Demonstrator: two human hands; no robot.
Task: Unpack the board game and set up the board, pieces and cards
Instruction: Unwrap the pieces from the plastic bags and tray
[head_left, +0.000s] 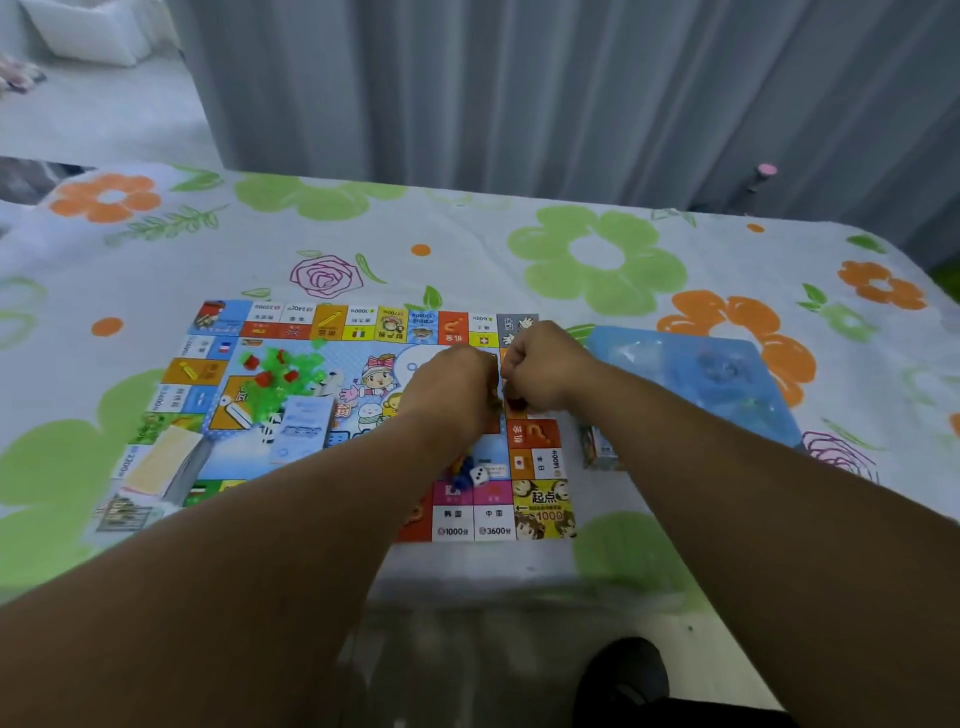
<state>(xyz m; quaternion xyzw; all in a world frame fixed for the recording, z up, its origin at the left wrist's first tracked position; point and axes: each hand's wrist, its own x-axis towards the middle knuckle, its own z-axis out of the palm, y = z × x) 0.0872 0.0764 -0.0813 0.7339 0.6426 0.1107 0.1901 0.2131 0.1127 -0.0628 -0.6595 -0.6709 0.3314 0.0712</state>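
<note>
While they meet over the right part of the board (291, 318), the left hand (457, 384) and right hand (540, 369) are both curled, knuckles almost touching. Whether they pinch something between them I cannot tell. Just near of them lie a die (478, 475) and blue pieces (462, 462). The board lies unfolded on the table (597, 254), so that step looks done. Left of the hands sit a heap of houses (275, 374), a blue card stack (304, 426) and a yellow stack (161, 462) — placing these seems still to do. A blue tray (701, 374) rests right of the board.
</note>
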